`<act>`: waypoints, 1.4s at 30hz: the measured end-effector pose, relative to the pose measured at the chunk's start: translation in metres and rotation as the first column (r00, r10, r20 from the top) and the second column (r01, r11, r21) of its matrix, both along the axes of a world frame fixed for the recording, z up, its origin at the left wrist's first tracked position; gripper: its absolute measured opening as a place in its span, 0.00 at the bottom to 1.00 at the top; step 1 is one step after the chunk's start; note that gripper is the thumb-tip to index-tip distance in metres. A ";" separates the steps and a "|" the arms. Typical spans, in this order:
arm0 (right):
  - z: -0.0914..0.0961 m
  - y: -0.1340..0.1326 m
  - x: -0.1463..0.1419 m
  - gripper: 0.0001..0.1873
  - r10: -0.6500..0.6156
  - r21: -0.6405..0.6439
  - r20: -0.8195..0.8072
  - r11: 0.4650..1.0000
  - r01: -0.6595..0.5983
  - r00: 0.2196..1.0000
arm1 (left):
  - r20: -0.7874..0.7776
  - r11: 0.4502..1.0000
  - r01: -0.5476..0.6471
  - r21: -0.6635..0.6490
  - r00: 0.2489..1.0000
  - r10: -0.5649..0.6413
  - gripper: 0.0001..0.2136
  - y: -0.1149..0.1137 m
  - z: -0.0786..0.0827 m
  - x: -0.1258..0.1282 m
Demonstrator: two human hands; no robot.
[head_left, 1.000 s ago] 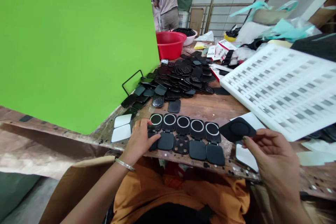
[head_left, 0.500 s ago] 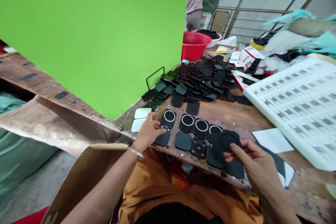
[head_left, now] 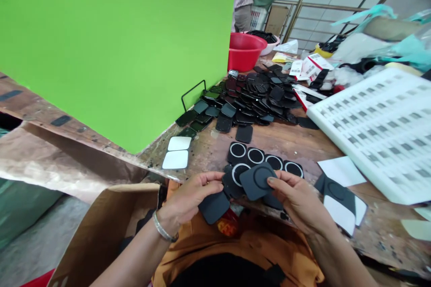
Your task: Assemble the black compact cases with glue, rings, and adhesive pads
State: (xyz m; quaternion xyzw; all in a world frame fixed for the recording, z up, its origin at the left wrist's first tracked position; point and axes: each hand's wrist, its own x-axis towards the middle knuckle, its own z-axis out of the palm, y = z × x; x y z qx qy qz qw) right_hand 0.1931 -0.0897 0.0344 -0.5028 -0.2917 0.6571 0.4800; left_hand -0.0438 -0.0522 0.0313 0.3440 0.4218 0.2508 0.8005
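My left hand (head_left: pixel 186 199) pinches a hinged two-panel black piece, tilted above the table's front edge. Its upper panel (head_left: pixel 230 184) carries a white ring, and its plain lower panel (head_left: pixel 214 209) hangs below my fingers. Between thumb and fingers, my right hand (head_left: pixel 298 197) grips a dark grey square pad (head_left: pixel 256 183) with an embossed circle. The pad overlaps the ringed panel; whether they touch, I cannot tell. Behind them lies a row of several black panels with white rings (head_left: pixel 256 156), their lower halves partly hidden by my hands and the held pieces.
A heap of black panels (head_left: pixel 256 96) lies farther back beside a large green board (head_left: pixel 117 45). Two white squares (head_left: pixel 175 160) are at left, dark and white sheets (head_left: pixel 340 215) at right. A white foam tray (head_left: pixel 377 130), red basin (head_left: pixel 247 51) and cardboard box (head_left: pixel 90 233) surround the workspace.
My left hand has lifted the leftmost hinged piece off the table and brought it right, toward me. My right hand has moved left with the pad, which now overlaps the ringed panel.
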 end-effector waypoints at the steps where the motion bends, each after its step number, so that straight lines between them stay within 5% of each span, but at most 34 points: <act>1: 0.000 0.000 -0.002 0.10 0.000 -0.017 -0.011 1.000 -0.001 1.000 | -0.002 0.999 0.033 -0.003 0.999 -0.033 0.17 -0.002 -0.001 0.005; 13: -0.009 -0.009 -0.002 0.08 0.040 -0.040 -0.058 0.998 -0.043 0.997 | -0.080 0.986 0.144 0.082 0.987 -0.138 0.15 -0.006 -0.009 0.027; 42: -0.015 -0.010 -0.001 0.13 -0.020 -0.067 0.135 0.997 0.030 0.991 | -0.081 0.990 0.137 0.015 0.987 -0.136 0.16 -0.007 -0.003 0.035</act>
